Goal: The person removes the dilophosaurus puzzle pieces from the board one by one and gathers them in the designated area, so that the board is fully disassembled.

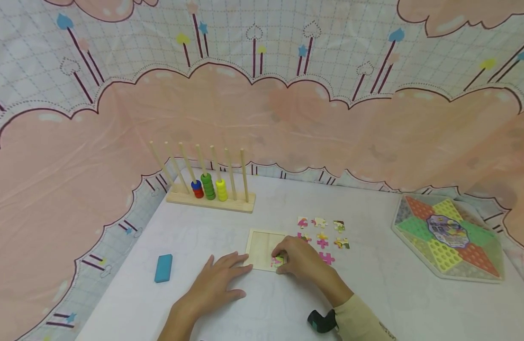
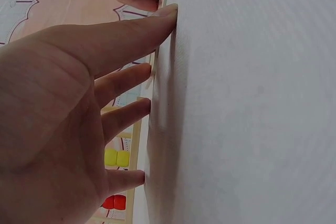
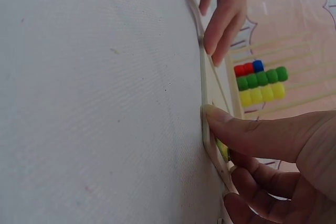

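A shallow wooden puzzle tray (image 1: pixel 258 245) lies on the table. My left hand (image 1: pixel 221 283) rests beside it with fingers spread, the fingertips at its left edge. In the left wrist view that hand (image 2: pixel 63 108) has its thumb and fingertips down at the tabletop. My right hand (image 1: pixel 303 259) is over the tray's lower right corner, its thumb and curled fingers around a pink and green jigsaw piece (image 1: pixel 277 261) there. The right wrist view shows a yellow-green bit of the piece (image 3: pixel 223 149) between thumb and fingers; the hand hides part of it.
Several loose jigsaw pieces (image 1: pixel 322 240) lie right of the tray. Behind stands a wooden bead rack (image 1: pixel 211 203) with coloured beads on upright rods. A blue block (image 1: pixel 163 268) lies at left, a hexagonal boxed set (image 1: pixel 447 237) at right. A black object (image 1: pixel 321 321) is by the right sleeve.
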### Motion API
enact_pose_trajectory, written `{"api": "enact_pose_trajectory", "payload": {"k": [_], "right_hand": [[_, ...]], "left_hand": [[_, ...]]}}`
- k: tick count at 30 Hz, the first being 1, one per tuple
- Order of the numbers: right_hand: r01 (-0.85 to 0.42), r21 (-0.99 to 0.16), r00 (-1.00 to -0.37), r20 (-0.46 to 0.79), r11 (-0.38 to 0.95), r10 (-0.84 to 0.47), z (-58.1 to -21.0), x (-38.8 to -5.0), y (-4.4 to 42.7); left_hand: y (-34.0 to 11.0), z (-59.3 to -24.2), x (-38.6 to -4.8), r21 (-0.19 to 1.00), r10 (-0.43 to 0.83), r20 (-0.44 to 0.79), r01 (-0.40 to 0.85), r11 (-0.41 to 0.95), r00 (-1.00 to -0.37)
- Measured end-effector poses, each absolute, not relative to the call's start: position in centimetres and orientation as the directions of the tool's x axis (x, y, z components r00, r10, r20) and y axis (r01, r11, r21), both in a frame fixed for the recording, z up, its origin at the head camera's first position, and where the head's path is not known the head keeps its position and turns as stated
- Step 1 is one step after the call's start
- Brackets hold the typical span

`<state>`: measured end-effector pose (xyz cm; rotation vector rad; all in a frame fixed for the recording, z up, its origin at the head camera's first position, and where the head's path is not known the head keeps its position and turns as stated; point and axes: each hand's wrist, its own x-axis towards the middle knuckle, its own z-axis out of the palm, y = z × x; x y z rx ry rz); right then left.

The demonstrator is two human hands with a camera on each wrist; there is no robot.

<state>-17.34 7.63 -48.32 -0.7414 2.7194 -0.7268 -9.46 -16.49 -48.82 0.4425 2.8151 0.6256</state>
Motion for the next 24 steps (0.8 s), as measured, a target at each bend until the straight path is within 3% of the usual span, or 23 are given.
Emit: {"api": "enact_pose_trajectory", "payload": {"k": [18,24], "right_hand": [[-0.369,-0.607,-0.85,-0.086,0.704,-0.52,-48.2,-17.21,7.71],[-0.39,-0.582,-0.845,-0.081,0.714,-0.528,-48.17,-17.26,7.74]], "left_hand": [[-16.55,-48.93,-9.49,0.439,0.343,-0.14,0.252,0.862,-0.929],[-16.6,-48.96,-9.48,0.437,0.344,-0.132,0.257,0.862,-0.93]]}}
